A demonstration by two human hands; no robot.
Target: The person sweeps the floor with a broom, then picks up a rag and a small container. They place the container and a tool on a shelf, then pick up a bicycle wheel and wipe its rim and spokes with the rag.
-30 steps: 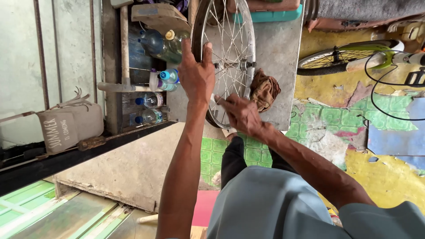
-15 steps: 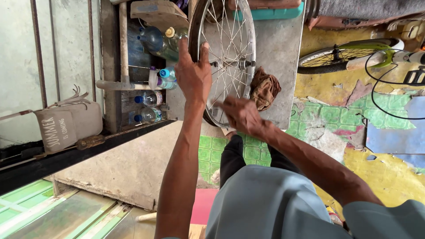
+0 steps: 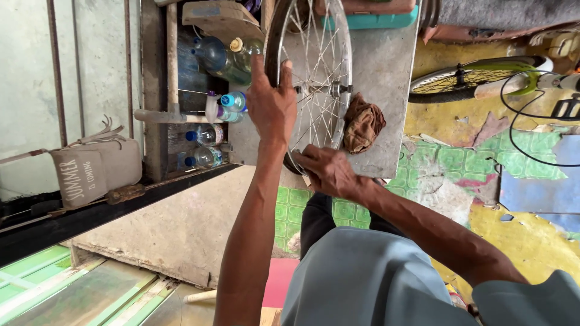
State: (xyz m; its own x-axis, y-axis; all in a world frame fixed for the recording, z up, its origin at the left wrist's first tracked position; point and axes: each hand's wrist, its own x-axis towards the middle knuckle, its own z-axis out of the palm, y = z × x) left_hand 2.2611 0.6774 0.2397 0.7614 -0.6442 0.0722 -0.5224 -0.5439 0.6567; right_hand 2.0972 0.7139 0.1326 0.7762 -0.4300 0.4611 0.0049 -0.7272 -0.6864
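Left hand (image 3: 272,105) is shifted slightly up the wheel (image 3: 314,78) rim; right hand (image 3: 326,172) is edged toward the rim's bottom.

Counted: two spoked bicycle wheels (image 3: 317,84) (image 3: 477,78), five clear plastic bottles (image 3: 205,136), one brown crumpled rag (image 3: 362,124), one grey fabric bag (image 3: 93,169).

A spoked bicycle wheel (image 3: 314,84), dark-tyred with a silver hub, is held upright on edge on the grey slab, gripped at its rim and lower edge.
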